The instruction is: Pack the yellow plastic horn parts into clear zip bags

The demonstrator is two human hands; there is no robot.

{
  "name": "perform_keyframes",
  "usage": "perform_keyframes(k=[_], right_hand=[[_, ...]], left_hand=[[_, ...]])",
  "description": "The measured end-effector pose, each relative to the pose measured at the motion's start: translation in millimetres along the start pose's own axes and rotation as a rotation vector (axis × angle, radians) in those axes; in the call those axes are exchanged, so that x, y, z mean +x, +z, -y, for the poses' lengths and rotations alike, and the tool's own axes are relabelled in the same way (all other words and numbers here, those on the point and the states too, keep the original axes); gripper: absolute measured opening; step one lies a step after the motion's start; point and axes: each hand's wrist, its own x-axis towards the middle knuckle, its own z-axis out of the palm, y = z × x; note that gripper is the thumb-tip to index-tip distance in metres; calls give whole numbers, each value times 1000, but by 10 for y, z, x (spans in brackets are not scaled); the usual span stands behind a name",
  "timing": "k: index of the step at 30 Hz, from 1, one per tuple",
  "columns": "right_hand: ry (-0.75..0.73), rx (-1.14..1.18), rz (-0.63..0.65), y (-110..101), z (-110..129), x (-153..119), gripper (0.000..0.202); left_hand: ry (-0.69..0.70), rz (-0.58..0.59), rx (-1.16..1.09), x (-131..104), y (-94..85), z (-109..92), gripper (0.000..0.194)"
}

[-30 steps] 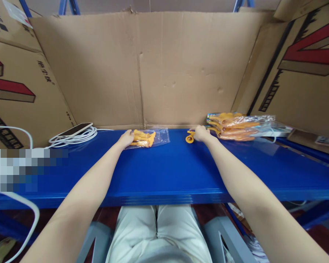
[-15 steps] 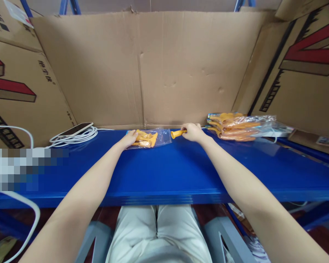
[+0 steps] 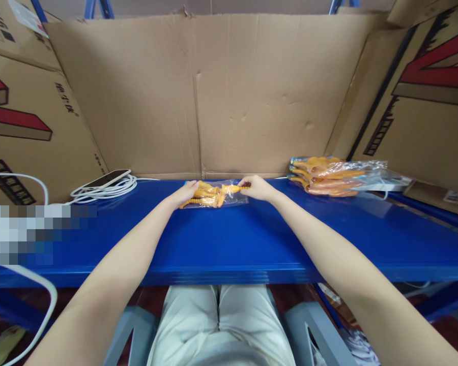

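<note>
My left hand [image 3: 186, 193] grips the left end of a clear plastic bag [image 3: 239, 199] that lies on the blue shelf top. Several orange-yellow plastic pieces [image 3: 209, 195] show through the film, one with a ridged, screw-like shape. My right hand [image 3: 256, 187] is closed in a pinch on a slim orange-yellow plastic piece [image 3: 232, 188] with a flared end. That flared end points left and meets the bag's right part; whether it is inside or on top of the film I cannot tell.
A pile of bagged orange plastic pieces [image 3: 324, 175] sits at the back right. On the left, a phone [image 3: 107, 179] rests by a coiled white cable [image 3: 109, 192]. A cardboard sheet [image 3: 252, 96] stands along the back, with printed cartons [image 3: 435, 101] at the sides. The blue shelf [image 3: 229, 244] has a front edge near my legs.
My right hand has moved left, carrying the slim plastic piece from beside the bag up to its right part. My left hand and the bag have shifted slightly right.
</note>
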Motion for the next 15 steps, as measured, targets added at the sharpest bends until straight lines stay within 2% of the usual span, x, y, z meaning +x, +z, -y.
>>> perform_keyframes(k=[3, 7, 12, 15], right_hand=[[-11, 241, 38, 35, -2, 21, 15], [25, 395, 60, 85, 22, 1, 11], [54, 528, 118, 174, 42, -29, 10], [25, 675, 123, 194, 55, -38, 12]], left_hand=[[1, 85, -67, -35, -1, -42, 47], [44, 189, -161, -50, 22, -83, 54], [33, 253, -166, -60, 65, -137, 62], [38, 244, -218, -69, 84, -156, 66]])
